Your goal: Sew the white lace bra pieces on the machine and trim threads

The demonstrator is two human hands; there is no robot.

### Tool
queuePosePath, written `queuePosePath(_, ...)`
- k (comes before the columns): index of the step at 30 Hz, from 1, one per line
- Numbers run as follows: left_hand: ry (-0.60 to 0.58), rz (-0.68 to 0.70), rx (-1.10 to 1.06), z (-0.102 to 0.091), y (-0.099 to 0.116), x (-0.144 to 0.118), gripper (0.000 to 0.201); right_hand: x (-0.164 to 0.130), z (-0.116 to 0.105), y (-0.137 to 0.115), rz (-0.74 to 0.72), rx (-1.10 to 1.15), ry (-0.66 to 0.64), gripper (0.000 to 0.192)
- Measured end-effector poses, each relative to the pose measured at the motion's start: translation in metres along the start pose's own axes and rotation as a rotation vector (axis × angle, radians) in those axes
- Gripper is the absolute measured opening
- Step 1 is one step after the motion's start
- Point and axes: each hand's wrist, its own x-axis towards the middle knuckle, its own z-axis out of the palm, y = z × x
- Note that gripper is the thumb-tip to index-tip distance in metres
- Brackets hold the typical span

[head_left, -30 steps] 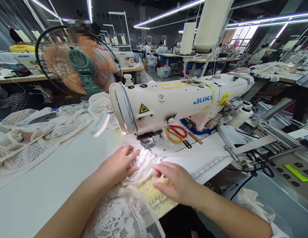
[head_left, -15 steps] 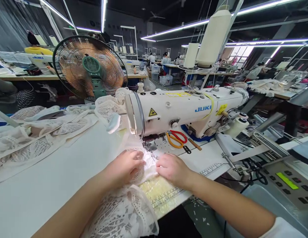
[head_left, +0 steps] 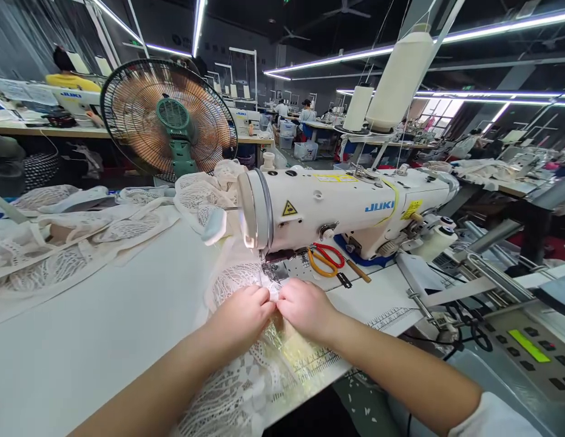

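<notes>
The left hand (head_left: 246,312) is curling nearly closed, thumb against bent fingers, and is pinching the near edge of a white lace piece (head_left: 232,282). The right hand (head_left: 307,309) is meeting it fingertip to fingertip, also drawn in almost to a fist, and is pinching the same edge; its fingertips are partly hiding, so how much cloth it is gripping is hard to say. The lace piece is lying on the white table (head_left: 127,303), its far side spreading just in front of the needle area of the sewing machine (head_left: 337,203). More lace (head_left: 227,394) is hanging over the table's near edge below the left forearm. Beyond the right hand, red and orange handles (head_left: 333,267), a small black blade (head_left: 344,280) and a wooden stick (head_left: 358,271) are resting by the machine. Farther left, a lace heap (head_left: 82,249) is covering the table, and behind it a large fan (head_left: 173,114) is standing.
</notes>
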Motion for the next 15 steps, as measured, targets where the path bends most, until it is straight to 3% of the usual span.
queuePosePath(7, 0.047, 0.058, -0.035, 0.001, -0.012, 0.001, 0.028, 0.005, -0.002, -0.006, 0.018, -0.017, -0.011, 0.015)
queuePosePath(15, 0.124, 0.024, 0.01, 0.0, -0.024, 0.003, 0.026, 0.002, -0.005, -0.01, 0.061, -0.046, 0.018, 0.015)
